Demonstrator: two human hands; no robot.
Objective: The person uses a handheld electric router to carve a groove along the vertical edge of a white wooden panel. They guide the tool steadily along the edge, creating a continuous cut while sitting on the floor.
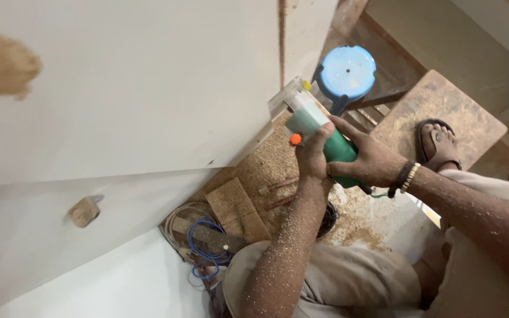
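At the board's edge: a green power tool (325, 138), probably a small trimmer, is pressed with its clear base against the edge of the large white board (119, 88), near a narrow cut line that runs up the board.
Tool: green body, pale upper part, a small orange knob on its side; a cord leaves it at the lower end.
Right hand: the right hand (366, 162) wraps the green body from the side, fingers closed firmly round it; a beaded bracelet (405, 176) sits on the wrist.
Left hand: the left hand (312, 156) closes on the tool from below, with the thumb up along the pale part; both forearms are dusted with sawdust.
Handling: I judge it a compact, stiff, fairly heavy thing with a smooth plastic shell, slippery under dust; the thick green barrel is the sound place to take hold, well clear of the base, where the cutter would sit, though the cutter itself is hidden.
Board: broad, flat, white, with a brown patch at the upper left and a small wooden block (85, 211) on a lower panel.
Floor: sawdust, wood offcuts, a coil of blue wire (204, 247).
Further out: a blue plastic stool (347, 70), and a sandalled foot (437, 141) on a dusty wooden plank.
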